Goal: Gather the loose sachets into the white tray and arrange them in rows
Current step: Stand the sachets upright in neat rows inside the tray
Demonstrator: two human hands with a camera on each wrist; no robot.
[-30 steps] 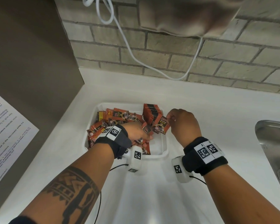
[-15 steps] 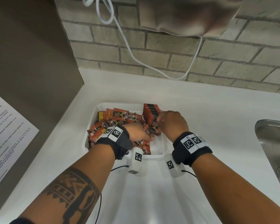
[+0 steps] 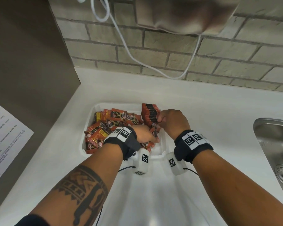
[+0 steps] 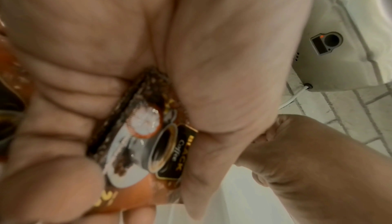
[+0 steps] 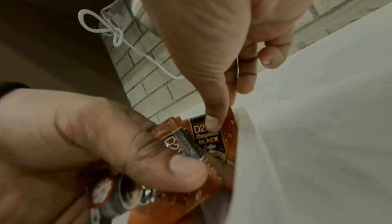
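Left hand (image 3: 145, 136) fingers curled, thumb (image 5: 182, 169) clamping a bunch of coffee sachets (image 4: 146, 145), count unclear, right hand (image 3: 173, 121) thumb (image 5: 212, 123) pinching one sachet (image 5: 208, 139) against the upright row (image 3: 149, 114), one white tray (image 3: 88, 142) on the counter (image 3: 203, 111), loose sachets (image 3: 108, 126) heaped at its left.

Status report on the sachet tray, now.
Left hand grips a bunch of sachets over the white tray. Right hand pinches one sachet at the upright row. Loose pile still unsorted on tray's left. Nothing in the way.
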